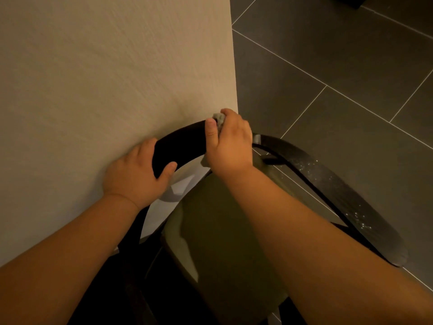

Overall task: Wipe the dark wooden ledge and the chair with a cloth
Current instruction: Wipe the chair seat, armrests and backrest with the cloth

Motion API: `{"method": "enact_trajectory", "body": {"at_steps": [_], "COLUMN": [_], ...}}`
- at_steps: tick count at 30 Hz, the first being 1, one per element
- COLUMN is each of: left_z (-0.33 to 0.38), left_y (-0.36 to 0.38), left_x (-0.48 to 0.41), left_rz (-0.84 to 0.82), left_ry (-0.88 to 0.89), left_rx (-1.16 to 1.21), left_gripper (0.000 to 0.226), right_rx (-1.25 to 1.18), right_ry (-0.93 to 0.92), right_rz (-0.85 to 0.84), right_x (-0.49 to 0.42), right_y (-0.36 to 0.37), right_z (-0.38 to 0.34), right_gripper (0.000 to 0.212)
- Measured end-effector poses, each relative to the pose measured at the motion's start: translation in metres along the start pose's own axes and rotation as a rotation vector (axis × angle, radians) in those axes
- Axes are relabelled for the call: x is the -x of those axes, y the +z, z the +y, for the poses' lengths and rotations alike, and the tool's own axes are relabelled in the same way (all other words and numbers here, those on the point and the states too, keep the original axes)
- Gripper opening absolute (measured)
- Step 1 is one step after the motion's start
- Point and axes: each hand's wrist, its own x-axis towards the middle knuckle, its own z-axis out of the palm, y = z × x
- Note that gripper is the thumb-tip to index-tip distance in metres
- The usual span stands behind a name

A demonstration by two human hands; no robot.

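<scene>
Wiping the chair [180, 144] along its curved top rail, right up against the wall [105, 66]: right hand [230, 143] curls over the dark wood, its grip pinching a small grey cloth [219, 118] onto it. Left hand [137, 175] wraps the rail, steadying. The cloth looks soft and light (it bunches easily). The rail looks stiff, smooth and probably slick, so hold it firmly. No container shows.

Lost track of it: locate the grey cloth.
Head view, centre: the grey cloth is gripped in the right hand atop the dark curved chair rail, beside the beige wall.
</scene>
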Motion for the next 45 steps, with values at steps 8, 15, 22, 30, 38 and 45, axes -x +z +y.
{"method": "enact_trajectory", "body": {"at_steps": [8, 15, 22, 30, 38, 45], "left_z": [0.004, 0.009, 0.010, 0.011, 0.007, 0.033], "left_y": [-0.002, -0.001, -0.002, -0.001, 0.002, -0.021], "left_x": [0.001, -0.001, 0.000, 0.003, 0.002, -0.022], "left_rz": [-0.011, -0.015, -0.007, 0.016, 0.046, 0.029], "left_ry": [-0.046, -0.080, -0.090, -0.080, -0.024, 0.003], "left_rx": [0.004, -0.011, 0.020, -0.026, -0.056, 0.101], "left_gripper": [0.074, 0.072, 0.072, 0.074, 0.075, 0.054], "right_rx": [0.459, 0.297, 0.578, 0.500, 0.755, 0.648], "right_ry": [-0.184, -0.250, -0.237, -0.308, -0.191, -0.309], "right_rz": [-0.100, -0.060, -0.085, -0.162, -0.314, -0.420], "right_x": [-0.007, -0.013, -0.009, -0.022, -0.024, -0.029], "right_y": [-0.020, -0.011, -0.023, -0.019, -0.050, -0.042], "right_z": [0.065, 0.016, 0.072, 0.045, 0.083, 0.066], "right_gripper": [0.079, 0.077, 0.076, 0.064, 0.072, 0.115]}}
